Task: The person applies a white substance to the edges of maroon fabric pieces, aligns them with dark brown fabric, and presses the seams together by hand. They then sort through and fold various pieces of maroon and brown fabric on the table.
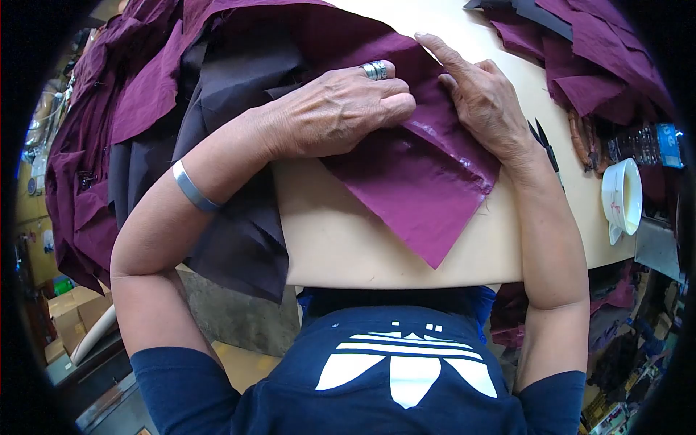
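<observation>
A maroon cloth (pixel 431 225) lies on the pale tabletop, one corner pointing toward me. A shiny, wet-looking strip runs along it between my hands. My left hand (pixel 348 109), with a wide silver ring, is closed over the cloth, its curled fingers pinching it; the fingertips are hidden. My right hand (pixel 486 105) rests at the cloth's right edge, index finger stretched out and thumb apart, the other fingers bent. Dark grey cloth (pixel 239 94) lies under and beside my left forearm.
More maroon cloth (pixel 83 138) is heaped at the left, and another pile (pixel 580 58) is at the far right. Black-handled snips (pixel 547 148) lie beside my right wrist. A white cup-like container (pixel 621 196) and a plastic bottle (pixel 638 148) stand along the table's right side.
</observation>
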A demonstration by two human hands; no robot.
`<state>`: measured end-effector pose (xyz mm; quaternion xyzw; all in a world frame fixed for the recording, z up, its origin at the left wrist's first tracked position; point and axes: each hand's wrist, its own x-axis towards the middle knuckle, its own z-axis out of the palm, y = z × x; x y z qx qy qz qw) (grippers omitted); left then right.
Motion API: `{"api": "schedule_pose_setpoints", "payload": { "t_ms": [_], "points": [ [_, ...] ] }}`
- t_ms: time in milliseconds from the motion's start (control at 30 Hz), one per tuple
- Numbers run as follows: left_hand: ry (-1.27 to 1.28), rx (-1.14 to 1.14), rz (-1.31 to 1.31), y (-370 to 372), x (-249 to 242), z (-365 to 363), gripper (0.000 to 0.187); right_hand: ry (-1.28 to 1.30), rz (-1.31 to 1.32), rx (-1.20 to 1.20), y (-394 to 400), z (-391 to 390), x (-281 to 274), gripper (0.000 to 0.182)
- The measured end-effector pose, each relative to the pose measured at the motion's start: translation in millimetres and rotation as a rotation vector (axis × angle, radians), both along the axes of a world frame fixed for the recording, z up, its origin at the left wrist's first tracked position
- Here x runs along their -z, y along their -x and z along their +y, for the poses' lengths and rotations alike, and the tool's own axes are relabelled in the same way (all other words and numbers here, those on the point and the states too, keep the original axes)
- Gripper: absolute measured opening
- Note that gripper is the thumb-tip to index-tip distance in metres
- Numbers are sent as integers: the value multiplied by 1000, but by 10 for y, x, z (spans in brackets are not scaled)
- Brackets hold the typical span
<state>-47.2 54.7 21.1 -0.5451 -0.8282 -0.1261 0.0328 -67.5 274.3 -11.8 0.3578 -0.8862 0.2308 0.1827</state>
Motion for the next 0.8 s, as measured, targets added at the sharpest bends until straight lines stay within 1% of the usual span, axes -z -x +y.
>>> {"api": "schedule_pose_setpoints", "payload": {
  "t_ms": [67,167,200,300,500,800],
  "points": [
    [21,-18,-2,-16,-79,19,8,-5,16,-8,9,8,4,62],
    [-12,41,66,20,-28,-1,9,16,47,-16,6,-3,16,62],
    [31,46,66,24,-39,0,9,28,59,-18,4,-6,17,62],
    [124,55,68,49,-91,12,9,-54,30,-14,-3,25,-3,53],
    [105,41,50,41,-93,9,6,-46,49,-4,-8,34,-17,52],
    [169,87,188,54,-76,14,7,-65,19,7,-19,45,-40,52]
  ]
}}
